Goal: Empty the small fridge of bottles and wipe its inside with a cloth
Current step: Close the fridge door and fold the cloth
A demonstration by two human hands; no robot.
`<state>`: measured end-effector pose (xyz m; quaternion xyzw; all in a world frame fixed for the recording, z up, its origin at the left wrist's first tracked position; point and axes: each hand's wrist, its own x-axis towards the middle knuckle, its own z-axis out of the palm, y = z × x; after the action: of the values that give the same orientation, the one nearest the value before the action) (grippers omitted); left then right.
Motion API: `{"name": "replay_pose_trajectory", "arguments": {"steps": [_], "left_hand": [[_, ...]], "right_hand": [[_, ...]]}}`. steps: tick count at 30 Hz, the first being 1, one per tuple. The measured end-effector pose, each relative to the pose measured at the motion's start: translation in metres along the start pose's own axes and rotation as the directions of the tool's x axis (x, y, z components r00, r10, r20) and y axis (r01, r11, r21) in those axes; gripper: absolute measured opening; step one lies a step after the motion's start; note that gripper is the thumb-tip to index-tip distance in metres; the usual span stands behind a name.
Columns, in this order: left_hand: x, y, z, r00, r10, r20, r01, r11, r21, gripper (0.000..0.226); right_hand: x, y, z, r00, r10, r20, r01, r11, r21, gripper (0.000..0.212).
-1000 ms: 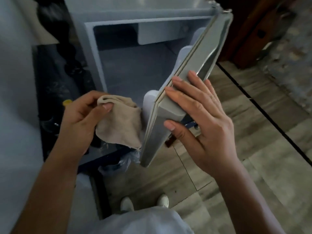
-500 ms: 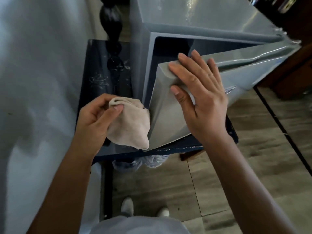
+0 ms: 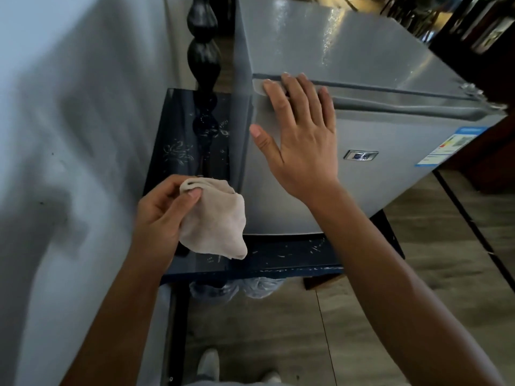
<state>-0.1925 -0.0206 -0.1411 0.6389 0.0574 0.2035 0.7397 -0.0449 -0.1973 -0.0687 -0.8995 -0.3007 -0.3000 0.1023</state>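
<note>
The small grey fridge (image 3: 362, 59) stands on a dark glass-topped table (image 3: 178, 140), and its door (image 3: 390, 179) is closed flat against the body. My right hand (image 3: 301, 140) lies spread on the upper left corner of that door, fingers apart and fingertips at the top edge. My left hand (image 3: 161, 215) is lower left, in front of the fridge's left corner, pinching a crumpled beige cloth (image 3: 214, 218) that hangs down. No bottles are in view and the inside of the fridge is hidden.
A pale wall (image 3: 69, 135) runs close along the left. A dark turned post (image 3: 203, 45) stands behind the table. Crumpled clear plastic (image 3: 239, 288) sits under the table edge. Wood-look floor (image 3: 418, 260) spreads to the right, with dark furniture (image 3: 479, 45) at upper right.
The fridge door swung from wide open to fully closed under my right hand. My left hand kept hold of the cloth and stayed at the fridge's left side.
</note>
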Motion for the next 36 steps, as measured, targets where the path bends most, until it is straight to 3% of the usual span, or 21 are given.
{"name": "replay_pose_trajectory", "arguments": {"steps": [8,11,14,17,21,24,27,31,36], "left_hand": [[-0.004,0.016,0.013,0.998,0.02,0.061,-0.021,1.0,0.015,0.016],[-0.002,0.034,0.025,0.987,0.055,0.154,-0.067,0.995,0.068,0.015],[0.001,0.057,0.038,0.958,0.093,0.271,-0.13,0.984,0.121,0.015],[0.006,0.077,0.048,0.925,0.133,0.355,-0.181,0.978,0.105,0.017],[0.005,0.09,0.065,0.884,0.157,0.44,-0.185,0.982,0.022,0.018],[-0.002,0.093,0.085,0.844,0.14,0.518,-0.155,0.988,-0.015,0.017],[-0.009,0.088,0.107,0.778,0.111,0.619,-0.131,0.991,-0.013,0.018],[-0.024,0.085,0.14,0.685,0.091,0.723,-0.104,0.994,-0.027,0.011],[-0.06,0.091,0.184,0.585,0.124,0.801,-0.103,0.992,-0.078,0.015]], "right_hand": [[0.001,-0.001,-0.005,0.999,0.002,0.039,-0.004,0.998,0.057,0.061],[0.002,0.003,-0.017,0.991,0.006,0.13,-0.033,0.978,0.207,0.062],[-0.003,0.014,-0.047,0.983,0.016,0.182,-0.099,0.884,0.457,0.051],[-0.017,0.021,-0.088,0.987,0.029,0.158,-0.118,0.797,0.592,0.035],[-0.053,0.023,-0.123,0.951,-0.004,0.309,-0.238,0.628,0.741,0.033],[-0.084,0.027,-0.135,0.903,-0.015,0.428,-0.348,0.557,0.754,0.044],[-0.111,0.031,-0.146,0.883,0.054,0.466,-0.403,0.595,0.695,0.05],[-0.153,0.04,-0.174,0.869,0.227,0.439,-0.476,0.626,0.618,0.037],[-0.217,0.059,-0.221,0.848,0.336,0.409,-0.526,0.626,0.575,0.03]]}}
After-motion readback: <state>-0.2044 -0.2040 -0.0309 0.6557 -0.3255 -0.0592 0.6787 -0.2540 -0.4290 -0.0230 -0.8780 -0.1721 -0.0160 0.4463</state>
